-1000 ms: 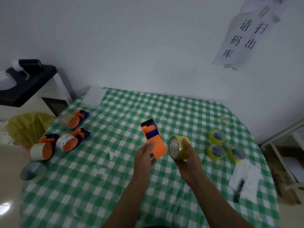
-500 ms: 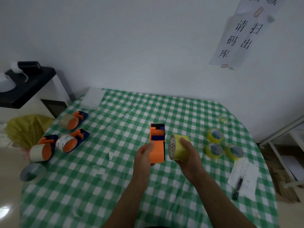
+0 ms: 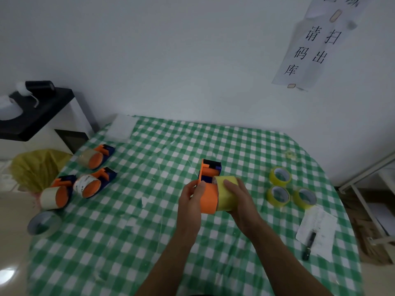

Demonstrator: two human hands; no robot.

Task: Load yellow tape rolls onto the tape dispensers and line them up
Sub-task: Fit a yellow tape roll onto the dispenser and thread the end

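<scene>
Above the middle of the green checked table, my left hand [image 3: 192,196] grips an orange and blue tape dispenser [image 3: 209,184] by its orange drum. My right hand [image 3: 239,197] holds a yellow tape roll [image 3: 224,192] pressed against the drum's right side. Three more yellow tape rolls [image 3: 279,176] [image 3: 278,195] [image 3: 305,198] lie on the table at the right. Three loaded dispensers [image 3: 96,157] [image 3: 94,184] [image 3: 56,194] lie in a group at the left edge.
A grey tape roll [image 3: 43,225] lies at the table's left front edge. A paper sheet [image 3: 318,226] with a black pen [image 3: 308,245] sits at the right. A black-topped cabinet [image 3: 40,116] and a yellow bag [image 3: 36,167] stand left of the table. The wall is close behind.
My hands came together: the yellow roll moved left against the dispenser's drum, and the dispenser turned so its orange drum faces me.
</scene>
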